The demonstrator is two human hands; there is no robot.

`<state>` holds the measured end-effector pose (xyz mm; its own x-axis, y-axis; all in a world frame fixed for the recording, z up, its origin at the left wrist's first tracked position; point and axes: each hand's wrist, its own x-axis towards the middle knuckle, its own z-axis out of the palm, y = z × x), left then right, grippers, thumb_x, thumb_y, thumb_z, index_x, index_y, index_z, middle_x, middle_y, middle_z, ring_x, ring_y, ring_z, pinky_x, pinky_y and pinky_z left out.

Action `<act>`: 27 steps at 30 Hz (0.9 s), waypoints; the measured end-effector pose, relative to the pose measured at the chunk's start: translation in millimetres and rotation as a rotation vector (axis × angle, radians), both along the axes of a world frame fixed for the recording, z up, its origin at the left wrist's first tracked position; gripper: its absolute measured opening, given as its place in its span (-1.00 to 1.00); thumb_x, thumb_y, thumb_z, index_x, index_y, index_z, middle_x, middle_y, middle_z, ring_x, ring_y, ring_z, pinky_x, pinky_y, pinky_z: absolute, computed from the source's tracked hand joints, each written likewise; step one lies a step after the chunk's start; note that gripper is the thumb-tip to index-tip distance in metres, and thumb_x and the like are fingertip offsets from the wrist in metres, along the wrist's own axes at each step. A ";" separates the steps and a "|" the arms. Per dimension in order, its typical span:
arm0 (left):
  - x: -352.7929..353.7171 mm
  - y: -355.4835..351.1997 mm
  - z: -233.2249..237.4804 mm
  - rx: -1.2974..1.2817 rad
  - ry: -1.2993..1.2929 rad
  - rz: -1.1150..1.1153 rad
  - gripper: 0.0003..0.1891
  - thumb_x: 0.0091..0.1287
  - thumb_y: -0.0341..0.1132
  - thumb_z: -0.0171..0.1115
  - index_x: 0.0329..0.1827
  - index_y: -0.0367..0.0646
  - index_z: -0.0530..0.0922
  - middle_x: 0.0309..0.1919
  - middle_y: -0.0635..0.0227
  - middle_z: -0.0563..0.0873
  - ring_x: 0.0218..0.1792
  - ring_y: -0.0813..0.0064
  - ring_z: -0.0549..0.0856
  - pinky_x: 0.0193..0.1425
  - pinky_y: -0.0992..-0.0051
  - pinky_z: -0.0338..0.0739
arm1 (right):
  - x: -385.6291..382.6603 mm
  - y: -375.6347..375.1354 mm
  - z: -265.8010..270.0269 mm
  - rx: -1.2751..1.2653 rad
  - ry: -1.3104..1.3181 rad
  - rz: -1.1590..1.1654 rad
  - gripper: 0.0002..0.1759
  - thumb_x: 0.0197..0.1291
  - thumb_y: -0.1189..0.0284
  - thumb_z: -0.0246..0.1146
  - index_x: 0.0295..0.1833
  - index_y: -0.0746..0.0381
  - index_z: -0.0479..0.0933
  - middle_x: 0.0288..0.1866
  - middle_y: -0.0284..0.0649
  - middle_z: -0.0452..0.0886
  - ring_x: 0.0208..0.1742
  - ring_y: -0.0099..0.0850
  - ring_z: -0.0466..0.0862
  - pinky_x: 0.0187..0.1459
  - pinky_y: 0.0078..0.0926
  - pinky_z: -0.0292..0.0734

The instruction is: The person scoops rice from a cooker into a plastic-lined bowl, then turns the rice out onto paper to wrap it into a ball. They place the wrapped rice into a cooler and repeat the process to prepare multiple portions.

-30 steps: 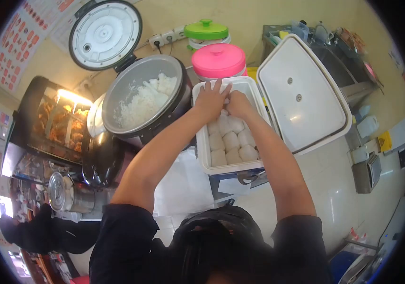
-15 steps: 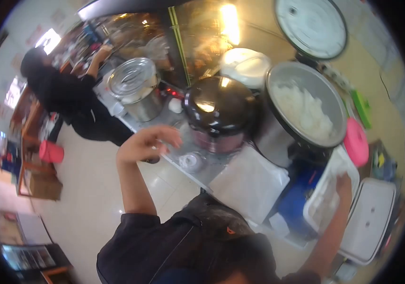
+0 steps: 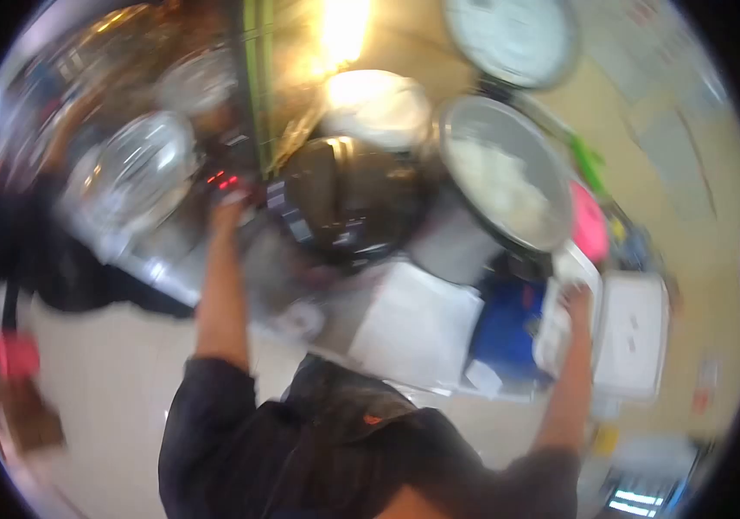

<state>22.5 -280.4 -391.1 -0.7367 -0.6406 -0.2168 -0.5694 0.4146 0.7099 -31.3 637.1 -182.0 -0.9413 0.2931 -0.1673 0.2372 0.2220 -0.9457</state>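
Note:
My left hand [image 3: 230,209], smeared by motion, reaches across the counter beside a red-lit display [image 3: 225,181], between a steel lidded pot [image 3: 141,169] and a dark, shiny-lidded pot [image 3: 348,199]. A small white thing lies at its fingers. My right hand [image 3: 574,298] is down at a white plastic tub [image 3: 553,333] on the right, its fingers blurred and partly hidden; whether it holds anything I cannot tell. Beyond that tub stands a large cooker of white rice [image 3: 500,186], its lid [image 3: 513,39] raised.
A white sheet [image 3: 417,324] covers the counter's near edge, beside a blue container [image 3: 508,324]. A white tub lid [image 3: 632,337] lies at right, near a pink round item [image 3: 588,223]. Another person in dark clothes [image 3: 67,246] stands at left.
My left hand has gone from raised over the counter's edge to reaching forward beside the dark pot. My right hand stays at the white tub. The view has turned, shifting the scene left.

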 end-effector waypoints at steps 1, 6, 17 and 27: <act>-3.6 -1.8 8.3 -0.015 0.001 -0.065 -0.43 0.24 0.20 0.17 0.08 -0.07 0.67 0.10 0.19 0.69 0.15 0.27 0.65 0.20 0.28 0.50 | 11.4 -10.3 -7.8 -0.139 0.099 0.029 -0.42 0.35 0.41 0.14 0.41 0.26 0.14 0.07 -0.08 0.58 -0.06 -0.23 0.67 -0.14 -0.18 0.68; 1.0 -32.4 -11.1 0.412 0.247 0.001 -0.56 0.15 -0.18 0.33 0.04 -0.25 0.65 -0.03 0.18 0.70 -0.04 0.30 0.69 0.02 0.27 0.58 | 43.6 -72.2 58.4 0.078 -0.123 -0.050 -0.29 0.28 0.37 0.18 0.50 0.30 0.15 0.18 -0.07 0.55 -0.04 -0.28 0.63 -0.08 -0.25 0.60; 190.3 75.6 134.3 0.120 0.159 0.020 -0.23 0.12 -0.20 0.47 0.35 -0.40 0.37 0.18 0.11 0.52 0.10 0.28 0.56 0.10 0.33 0.53 | 14.1 -51.3 36.9 0.554 -0.060 0.280 -0.29 0.04 0.52 0.18 0.40 0.36 0.30 0.21 0.04 0.49 0.05 -0.16 0.62 -0.15 -0.28 0.64; 127.8 456.3 412.4 0.091 0.521 -1.265 -0.30 -0.08 -0.29 0.48 0.19 -0.30 0.46 0.00 0.09 0.66 0.02 0.19 0.67 0.15 0.33 0.51 | 53.0 -116.7 66.4 0.572 0.030 0.298 -0.02 -0.11 0.45 0.33 0.40 0.35 -0.07 0.13 0.41 0.40 0.11 0.07 0.59 0.16 -0.17 0.50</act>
